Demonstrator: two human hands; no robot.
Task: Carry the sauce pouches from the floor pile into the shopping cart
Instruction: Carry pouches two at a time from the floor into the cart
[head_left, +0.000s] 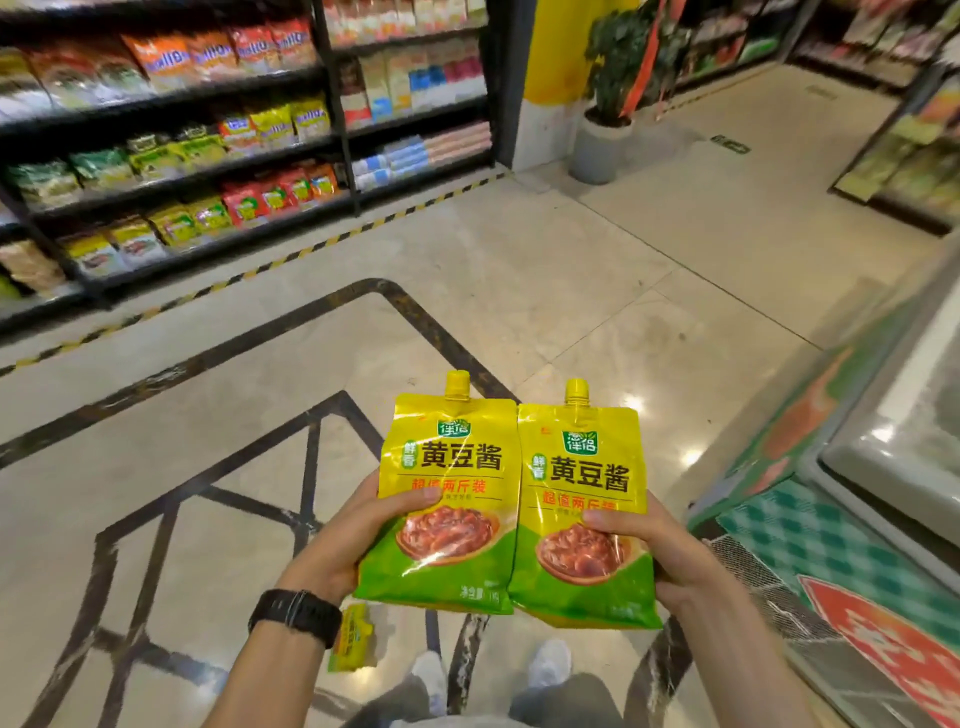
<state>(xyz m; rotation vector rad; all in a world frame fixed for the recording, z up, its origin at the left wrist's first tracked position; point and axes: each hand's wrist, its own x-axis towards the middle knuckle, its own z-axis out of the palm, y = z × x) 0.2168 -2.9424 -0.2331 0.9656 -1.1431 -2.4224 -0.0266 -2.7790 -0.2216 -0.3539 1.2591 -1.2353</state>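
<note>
Centrally, low in the frame, the left hand (343, 540) grips one yellow-green spouted plastic sauce pouch (441, 499); the right hand (670, 551) grips its twin (582, 525), edges touching.

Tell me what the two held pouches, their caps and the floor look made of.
Left pouch and right pouch: thin flexible plastic film, glossy and printed; it creases and shows glare streaks. Left cap and right cap: seemingly rigid yellow plastic, keeping a firm shape. Floor: polished stone or tile, probably marble-like; it mirrors ceiling lights and carries dark inlaid lines.
</note>
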